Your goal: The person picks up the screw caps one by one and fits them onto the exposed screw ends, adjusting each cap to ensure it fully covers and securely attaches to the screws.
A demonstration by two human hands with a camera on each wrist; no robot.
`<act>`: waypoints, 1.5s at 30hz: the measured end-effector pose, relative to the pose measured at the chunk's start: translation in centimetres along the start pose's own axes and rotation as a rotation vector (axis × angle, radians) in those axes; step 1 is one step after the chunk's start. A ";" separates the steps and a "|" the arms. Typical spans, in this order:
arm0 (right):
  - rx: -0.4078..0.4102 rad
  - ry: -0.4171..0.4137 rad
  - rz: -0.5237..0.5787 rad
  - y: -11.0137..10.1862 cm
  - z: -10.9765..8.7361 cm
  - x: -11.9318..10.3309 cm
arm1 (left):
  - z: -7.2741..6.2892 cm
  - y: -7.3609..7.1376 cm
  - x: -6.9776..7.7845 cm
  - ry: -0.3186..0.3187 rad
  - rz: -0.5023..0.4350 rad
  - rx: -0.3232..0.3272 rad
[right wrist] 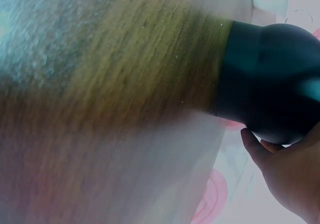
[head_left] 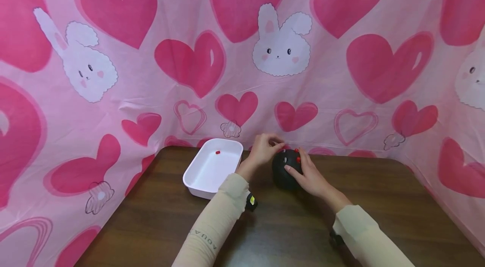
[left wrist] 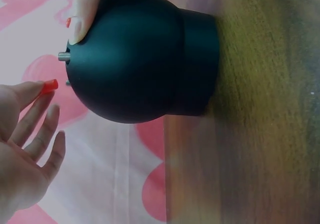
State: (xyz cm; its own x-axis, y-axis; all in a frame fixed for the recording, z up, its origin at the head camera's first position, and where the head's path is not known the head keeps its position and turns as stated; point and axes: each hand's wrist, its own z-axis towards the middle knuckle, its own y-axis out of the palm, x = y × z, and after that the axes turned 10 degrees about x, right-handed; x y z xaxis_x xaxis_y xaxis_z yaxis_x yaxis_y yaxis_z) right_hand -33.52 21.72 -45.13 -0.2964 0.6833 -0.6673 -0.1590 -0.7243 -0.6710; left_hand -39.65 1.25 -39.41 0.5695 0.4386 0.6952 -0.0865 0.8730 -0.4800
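A black dome-shaped object (head_left: 282,174) on a narrower base stands on the table. Short metal pins (left wrist: 64,57) stick out of its top, and small red caps (head_left: 298,160) sit on its right side. My left hand (head_left: 263,149) is beside the top of the dome, pinching a small red cap (left wrist: 49,86) between thumb and forefinger. In the left wrist view that cap is apart from the pins. My right hand (head_left: 312,176) holds the dome from the right, thumb on the near side and fingers round the far side, partly hidden in the head view.
To the left of the dome stands a white rectangular tray (head_left: 197,192) with one red cap (head_left: 217,152) lying in it. The brown wooden table (head_left: 288,233) ends at a pink heart-patterned cloth (head_left: 235,77) behind. A dark wrist device (head_left: 251,202) hangs under the left sleeve.
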 end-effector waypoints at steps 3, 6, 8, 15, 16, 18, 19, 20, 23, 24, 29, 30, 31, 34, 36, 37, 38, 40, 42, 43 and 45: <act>0.001 0.000 0.002 0.0 0.0 0.0 | -0.1 0.2 -0.1 0.005 0.004 -0.001; 0.004 -0.006 0.009 0.1 0.0 0.0 | -0.2 0.3 -0.2 0.000 0.003 -0.007; 0.007 -0.012 0.013 0.1 0.0 0.0 | -0.2 0.5 -0.3 -0.002 -0.003 -0.012; 0.023 -0.030 0.016 0.2 0.1 0.0 | -0.1 0.6 -0.4 -0.002 -0.006 -0.016; 0.024 -0.031 0.017 0.2 0.1 0.0 | -0.2 0.6 -0.4 -0.006 -0.002 -0.018; 0.023 -0.030 0.020 0.2 0.1 -0.1 | -0.2 0.6 -0.5 -0.013 0.006 -0.030; 0.021 -0.028 0.019 0.1 0.1 -0.1 | -0.3 0.7 -0.5 -0.021 0.009 -0.037; 0.018 -0.026 0.019 0.1 0.2 -0.1 | -0.3 0.7 -0.6 -0.028 0.012 -0.044; 0.016 -0.024 0.019 0.1 0.2 0.0 | -0.4 0.8 -0.7 -0.047 0.024 -0.058; 0.015 -0.023 0.017 0.1 0.2 0.0 | -0.4 0.8 -0.7 -0.050 0.024 -0.061; 0.019 -0.024 0.015 0.1 0.3 0.0 | -0.4 0.8 -0.7 -0.047 0.025 -0.069; 0.017 -0.022 0.016 0.1 0.2 0.0 | -0.4 0.8 -0.7 -0.045 0.025 -0.071; 0.016 -0.020 0.017 0.1 0.2 0.0 | -0.5 0.8 -0.7 -0.046 0.026 -0.073; 0.011 -0.016 0.016 0.1 0.1 0.1 | -0.6 0.8 -0.9 -0.054 0.029 -0.085; 0.008 -0.014 0.020 0.1 0.1 0.1 | -0.7 0.7 -1.1 -0.059 0.027 -0.099; 0.008 -0.015 0.021 0.2 0.0 0.1 | -0.7 0.7 -1.1 -0.063 0.023 -0.108; 0.008 -0.015 0.022 0.2 0.0 0.1 | -0.7 0.6 -1.1 -0.066 0.015 -0.117; 0.009 -0.013 0.024 0.2 0.0 0.1 | -0.7 0.3 -1.1 -0.067 0.003 -0.135; 0.010 -0.013 0.022 0.2 0.0 0.1 | -0.6 0.0 -1.0 -0.059 -0.008 -0.150; 0.010 -0.013 0.021 0.2 0.0 0.0 | -0.5 -0.2 -1.0 -0.055 -0.012 -0.153; 0.011 -0.009 0.020 0.1 0.0 -0.1 | -0.3 -0.5 -0.8 -0.039 -0.004 -0.154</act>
State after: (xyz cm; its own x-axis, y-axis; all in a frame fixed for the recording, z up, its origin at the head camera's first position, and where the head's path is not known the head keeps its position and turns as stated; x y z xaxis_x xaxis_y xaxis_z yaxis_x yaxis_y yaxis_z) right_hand -33.55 21.60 -45.13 -0.3084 0.6674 -0.6778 -0.1628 -0.7390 -0.6537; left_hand -39.77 0.40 -39.89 0.5371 0.4461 0.7159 0.0434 0.8330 -0.5516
